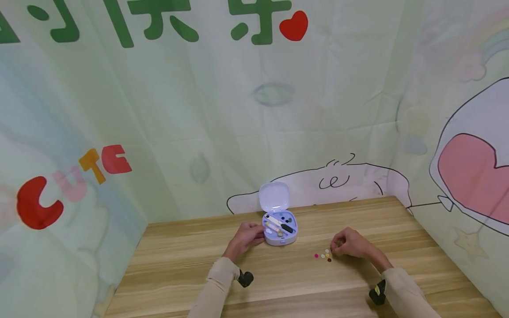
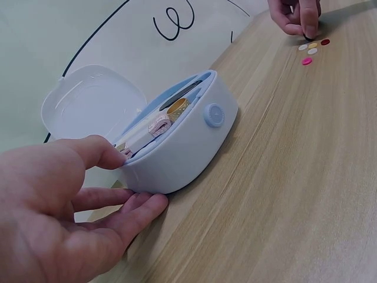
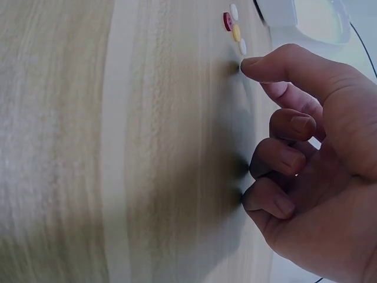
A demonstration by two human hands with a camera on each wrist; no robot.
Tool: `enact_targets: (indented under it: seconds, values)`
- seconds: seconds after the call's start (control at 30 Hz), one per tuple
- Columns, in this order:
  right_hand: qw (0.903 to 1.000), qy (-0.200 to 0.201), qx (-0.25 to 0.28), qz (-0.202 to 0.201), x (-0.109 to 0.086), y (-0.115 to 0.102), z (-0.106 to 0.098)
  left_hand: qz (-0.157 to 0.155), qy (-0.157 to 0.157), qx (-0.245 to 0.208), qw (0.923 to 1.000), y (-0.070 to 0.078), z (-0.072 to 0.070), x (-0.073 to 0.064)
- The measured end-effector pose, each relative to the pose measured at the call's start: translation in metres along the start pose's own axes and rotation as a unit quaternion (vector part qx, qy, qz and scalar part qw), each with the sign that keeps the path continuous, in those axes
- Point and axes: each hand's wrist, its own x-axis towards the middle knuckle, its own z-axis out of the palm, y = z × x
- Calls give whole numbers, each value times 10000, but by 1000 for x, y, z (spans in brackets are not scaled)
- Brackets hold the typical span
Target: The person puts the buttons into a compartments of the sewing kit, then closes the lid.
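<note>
A white-and-lilac sewing box (image 1: pixel 280 241) stands with its lid (image 1: pixel 274 196) raised. My left hand (image 1: pixel 247 237) grips its left side, thumb at the rim and fingers low against the wall (image 2: pixel 65 206). Inside lie a rolled tape measure (image 2: pixel 159 125), a gold thimble (image 2: pixel 178 108), a long black-ended tool (image 1: pixel 286 228) and several dark buttons. On the wooden table, my right hand (image 1: pixel 351 244) pinches a small dark button between thumb and forefinger, mostly hidden by the fingertips. Beside it lie a pink button (image 2: pixel 307 61), a yellow one (image 3: pixel 236 32), a dark red one (image 3: pixel 228 22) and white ones (image 3: pixel 242 46).
The wooden table (image 1: pixel 191 265) runs back to a printed cloth backdrop (image 1: pixel 222 132), which also hangs along both sides. The raised lid stands close to the backdrop. Each wrist wears a small black camera, the left one (image 1: pixel 245 278) near the box's front.
</note>
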Motion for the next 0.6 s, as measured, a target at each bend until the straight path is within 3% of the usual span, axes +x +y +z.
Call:
enact_targets:
  seconds: [0.33,0.6]
  values:
    - [9990,-22,406,191,-1,-2,-4,0,-26,73,10000,0,0,-1]
    - [9973,227,638,280,5,-6,-5,-48,29,107,9999,1,0,-2]
